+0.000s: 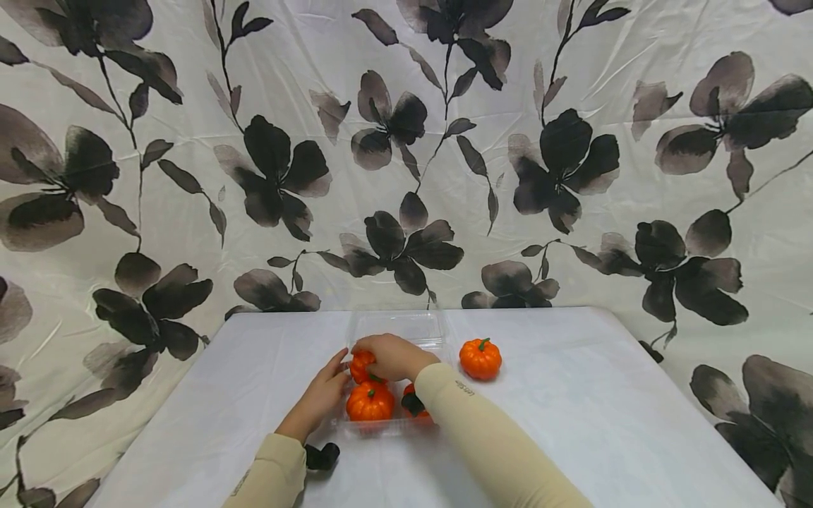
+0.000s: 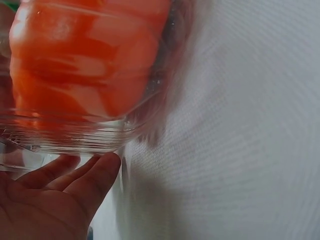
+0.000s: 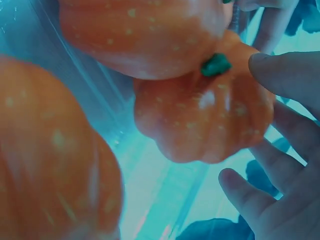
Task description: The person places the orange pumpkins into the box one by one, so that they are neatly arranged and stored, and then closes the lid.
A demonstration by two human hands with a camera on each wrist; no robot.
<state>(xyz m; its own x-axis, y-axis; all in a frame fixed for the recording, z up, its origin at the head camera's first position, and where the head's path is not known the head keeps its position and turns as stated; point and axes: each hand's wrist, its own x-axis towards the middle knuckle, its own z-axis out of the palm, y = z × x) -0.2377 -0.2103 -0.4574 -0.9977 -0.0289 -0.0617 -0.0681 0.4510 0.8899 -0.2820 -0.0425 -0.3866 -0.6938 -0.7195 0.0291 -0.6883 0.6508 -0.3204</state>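
My right hand (image 1: pixel 395 356) reaches over a clear plastic container (image 1: pixel 389 426) and grips a small orange pumpkin (image 1: pixel 360 367) in its back left part. In the right wrist view, thumb and fingers lie round the side of that pumpkin (image 3: pixel 205 122), near its green stem. A second pumpkin (image 1: pixel 370 402) sits in the front left of the container, and a third pumpkin (image 1: pixel 409 389) at front right is partly hidden by my right wrist. My left hand (image 1: pixel 321 395) is at the container's left side, its extended fingers (image 2: pixel 97 175) right at the clear wall.
Another orange pumpkin (image 1: pixel 480 360) stands on the white-covered table (image 1: pixel 559 409), right of the container. The container's clear lid (image 1: pixel 399 326) is raised at the back. Behind the table hangs a flower-patterned cloth (image 1: pixel 406 176).
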